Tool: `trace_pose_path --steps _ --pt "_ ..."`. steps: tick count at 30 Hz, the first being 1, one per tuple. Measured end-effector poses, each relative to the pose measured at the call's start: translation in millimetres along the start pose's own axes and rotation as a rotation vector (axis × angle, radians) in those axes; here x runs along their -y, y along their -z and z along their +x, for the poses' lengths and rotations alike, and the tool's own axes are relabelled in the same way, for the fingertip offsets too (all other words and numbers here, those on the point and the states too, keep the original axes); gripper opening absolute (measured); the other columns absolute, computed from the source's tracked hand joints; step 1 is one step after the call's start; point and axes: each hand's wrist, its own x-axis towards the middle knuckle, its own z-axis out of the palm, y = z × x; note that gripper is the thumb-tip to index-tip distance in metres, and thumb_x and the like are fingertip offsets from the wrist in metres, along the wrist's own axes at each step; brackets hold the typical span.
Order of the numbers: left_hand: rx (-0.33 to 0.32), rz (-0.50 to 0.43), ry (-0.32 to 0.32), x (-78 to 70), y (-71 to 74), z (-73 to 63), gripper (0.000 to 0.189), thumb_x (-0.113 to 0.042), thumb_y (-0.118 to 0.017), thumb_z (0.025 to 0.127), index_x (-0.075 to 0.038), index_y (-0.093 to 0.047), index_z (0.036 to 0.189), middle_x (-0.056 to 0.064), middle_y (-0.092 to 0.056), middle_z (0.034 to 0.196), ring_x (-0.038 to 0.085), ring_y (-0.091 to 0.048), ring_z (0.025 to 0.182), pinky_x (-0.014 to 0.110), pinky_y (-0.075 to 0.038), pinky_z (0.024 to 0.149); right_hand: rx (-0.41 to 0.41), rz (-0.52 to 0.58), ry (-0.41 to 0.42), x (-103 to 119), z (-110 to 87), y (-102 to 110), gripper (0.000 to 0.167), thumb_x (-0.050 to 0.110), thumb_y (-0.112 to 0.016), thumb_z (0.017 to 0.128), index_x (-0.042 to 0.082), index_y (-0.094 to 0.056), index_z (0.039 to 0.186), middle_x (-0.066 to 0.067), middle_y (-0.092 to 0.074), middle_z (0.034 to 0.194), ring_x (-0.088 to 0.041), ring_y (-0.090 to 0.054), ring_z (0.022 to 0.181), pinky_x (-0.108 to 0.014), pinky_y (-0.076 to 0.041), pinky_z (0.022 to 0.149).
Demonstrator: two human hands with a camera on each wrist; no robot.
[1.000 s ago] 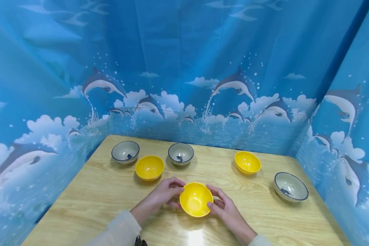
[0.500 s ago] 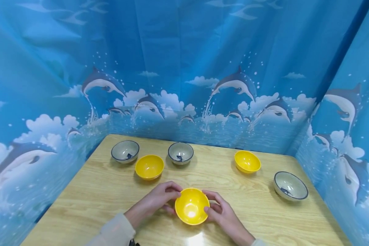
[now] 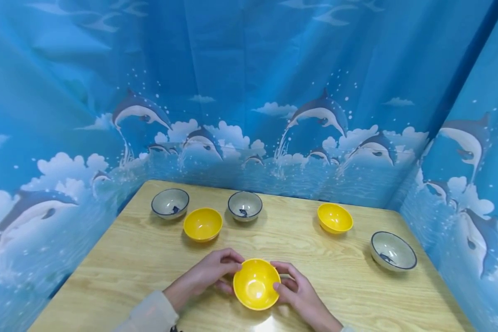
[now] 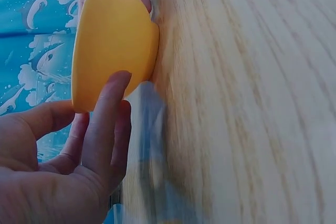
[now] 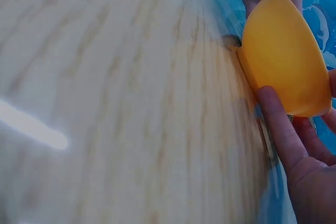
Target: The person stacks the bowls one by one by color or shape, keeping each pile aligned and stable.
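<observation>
A small glossy yellow bowl (image 3: 256, 283) is held between both hands near the front middle of the table, its opening facing up and toward the head camera. My left hand (image 3: 211, 272) grips its left side, thumb at the rim and fingers against the outer wall. On the opposite side my right hand (image 3: 294, 291) grips it, thumb over the rim. From the left wrist view the yellow bowl (image 4: 113, 40) appears side-on, its foot close to the tabletop. The right wrist view shows the bowl (image 5: 286, 56) with fingers spread along its underside.
Behind the hands on the wooden table (image 3: 120, 258) stand a yellow bowl (image 3: 203, 224) and two grey blue-rimmed bowls (image 3: 170, 204), (image 3: 245, 206). Farther right are another yellow bowl (image 3: 334, 218) and a grey bowl (image 3: 393, 251). A blue dolphin-print curtain (image 3: 240, 92) lines the table's back and sides.
Both hands have brought the yellow bowl slightly left and nearer the front edge. The other bowls stay in place.
</observation>
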Motion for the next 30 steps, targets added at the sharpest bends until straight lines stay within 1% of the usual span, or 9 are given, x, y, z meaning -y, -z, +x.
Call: trace_pose_path --steps 7,14,17,21,26,30 --pt "-0.018 0.012 0.020 -0.5 0.5 -0.1 0.030 -0.015 -0.073 0.102 -0.007 -0.068 0.130 0.012 -0.071 0.124 0.024 -0.072 0.100 0.039 -0.071 0.074 0.001 0.025 0.000 0 -0.8 -1 0.061 0.027 -0.069 0.108 0.005 -0.046 0.160 -0.024 -0.055 0.158 -0.027 -0.065 0.132 -0.030 -0.066 0.092" --pt "0.006 0.015 -0.003 0.3 1.8 -2.1 0.031 -0.018 -0.071 0.104 -0.006 -0.068 0.132 0.012 -0.071 0.124 0.024 -0.072 0.100 0.040 -0.071 0.075 -0.002 0.023 0.006 0 -2.0 -2 0.061 0.027 -0.068 0.109 0.005 -0.045 0.161 -0.024 -0.053 0.159 -0.028 -0.065 0.132 -0.031 -0.067 0.091" --pt "0.004 0.021 -0.024 1.2 3.7 -2.3 0.032 -0.020 -0.070 0.105 -0.005 -0.067 0.133 0.012 -0.071 0.123 0.024 -0.071 0.100 0.041 -0.071 0.074 -0.007 0.015 0.009 -1 -2.7 -2 0.061 0.028 -0.068 0.109 0.005 -0.045 0.161 -0.025 -0.053 0.159 -0.029 -0.065 0.132 -0.031 -0.067 0.091" --pt "-0.037 0.037 -0.042 -2.8 8.6 -4.0 0.033 -0.021 -0.070 0.105 -0.004 -0.066 0.134 0.013 -0.070 0.124 0.024 -0.072 0.101 0.041 -0.071 0.074 -0.012 0.013 0.006 0 -2.8 -3 0.061 0.028 -0.068 0.108 0.005 -0.046 0.160 -0.025 -0.053 0.159 -0.029 -0.065 0.133 -0.031 -0.067 0.090" --pt "-0.108 0.006 -0.043 -16.9 18.9 -8.5 0.033 -0.022 -0.067 0.108 -0.004 -0.065 0.135 0.015 -0.069 0.131 0.025 -0.072 0.106 0.042 -0.071 0.077 -0.014 0.005 0.016 0 -3.8 -3 0.060 0.027 -0.068 0.108 0.005 -0.047 0.160 -0.025 -0.054 0.158 -0.029 -0.065 0.133 -0.030 -0.067 0.090" --pt "-0.180 -0.002 -0.066 -26.9 31.2 -10.0 0.030 -0.021 -0.064 0.110 -0.005 -0.066 0.135 0.018 -0.069 0.134 0.025 -0.072 0.107 0.041 -0.071 0.077 -0.015 -0.003 0.031 -1 -4.4 -3 0.059 0.024 -0.068 0.109 0.004 -0.046 0.160 -0.026 -0.053 0.158 -0.026 -0.066 0.130 -0.031 -0.068 0.090"
